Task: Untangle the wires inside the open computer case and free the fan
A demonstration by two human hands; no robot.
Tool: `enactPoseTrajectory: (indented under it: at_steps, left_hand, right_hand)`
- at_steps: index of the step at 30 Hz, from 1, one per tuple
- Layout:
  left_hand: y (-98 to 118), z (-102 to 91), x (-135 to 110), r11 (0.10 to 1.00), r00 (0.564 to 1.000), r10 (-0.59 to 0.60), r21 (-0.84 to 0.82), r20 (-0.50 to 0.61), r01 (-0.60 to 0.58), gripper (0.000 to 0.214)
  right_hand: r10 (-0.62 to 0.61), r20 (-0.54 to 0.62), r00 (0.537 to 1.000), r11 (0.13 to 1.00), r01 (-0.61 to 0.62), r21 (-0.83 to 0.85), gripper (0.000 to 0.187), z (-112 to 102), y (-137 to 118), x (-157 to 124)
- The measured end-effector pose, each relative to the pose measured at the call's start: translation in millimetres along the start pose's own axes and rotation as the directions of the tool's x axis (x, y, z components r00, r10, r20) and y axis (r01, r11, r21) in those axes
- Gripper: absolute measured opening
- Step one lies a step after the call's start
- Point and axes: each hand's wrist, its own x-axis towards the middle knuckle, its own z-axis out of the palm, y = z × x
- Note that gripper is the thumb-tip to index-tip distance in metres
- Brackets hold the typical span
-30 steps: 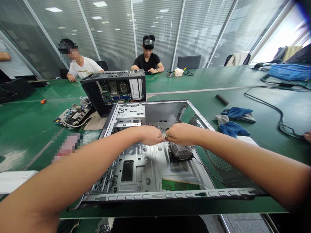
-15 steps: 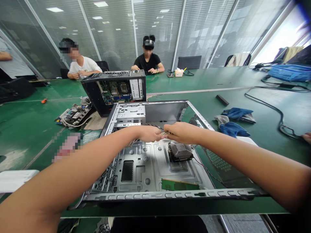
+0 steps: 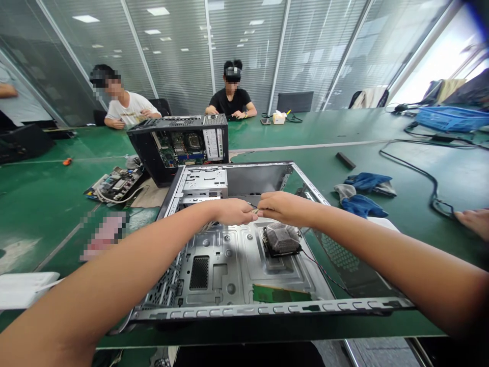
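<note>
An open computer case [image 3: 240,265] lies flat in front of me, its metal inside facing up. Over its middle, my left hand [image 3: 237,211] and my right hand [image 3: 280,208] are close together, both closed on a short pale stretch of cable [image 3: 254,211]. Most of the cable is hidden by the fingers. Below my right hand, a CPU cooler [image 3: 283,238] with a thin dark wire rests in the case. A green RAM stick [image 3: 280,293] lies near the case's front edge.
Behind stands a second computer case [image 3: 179,148]. At left lie a motherboard [image 3: 118,182] and a white object [image 3: 28,289]. Blue gloves [image 3: 364,196], a black cable [image 3: 416,168] and a blue basket [image 3: 453,118] are at right. Two people sit opposite; another person's hand [image 3: 473,221] shows at right.
My hands stay closed on the cable, nearly in place. The view has shifted slightly. At the right edge, the other person's hand has come further into view.
</note>
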Motion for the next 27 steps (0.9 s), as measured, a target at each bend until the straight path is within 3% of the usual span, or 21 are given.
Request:
enactPoseTrajectory:
  at_steps: [9, 15, 22, 27]
  left_hand:
    - [4.3, -1.6, -9.1, 0.997, 1.0, 0.029, 0.076, 0.001, -0.029, 0.045]
    - [4.7, -2.1, -11.9, 1.0, 1.0, 0.01, -0.024, -0.001, -0.01, 0.051]
    - [2.7, -0.8, -11.3, 0.994, 0.999, 0.035, -0.107, 0.002, -0.035, 0.05]
    - [6.3, -1.5, -12.1, 1.0, 1.0, 0.018, 0.009, -0.015, -0.018, 0.05]
  right_hand:
    - [0.061, 0.098, 0.993, 0.995, -0.068, 0.067, 0.035, -11.3, -13.2, -5.2]
    - [0.167, 0.034, 0.985, 0.974, -0.17, 0.149, 0.024, -16.5, -18.6, -11.4]
    - [0.062, -0.016, 0.998, 0.989, -0.059, 0.135, 0.031, -16.1, -13.0, -12.5]
    - [-0.016, -0.058, 0.998, 0.992, 0.023, 0.121, 0.033, -16.7, -11.5, -11.6]
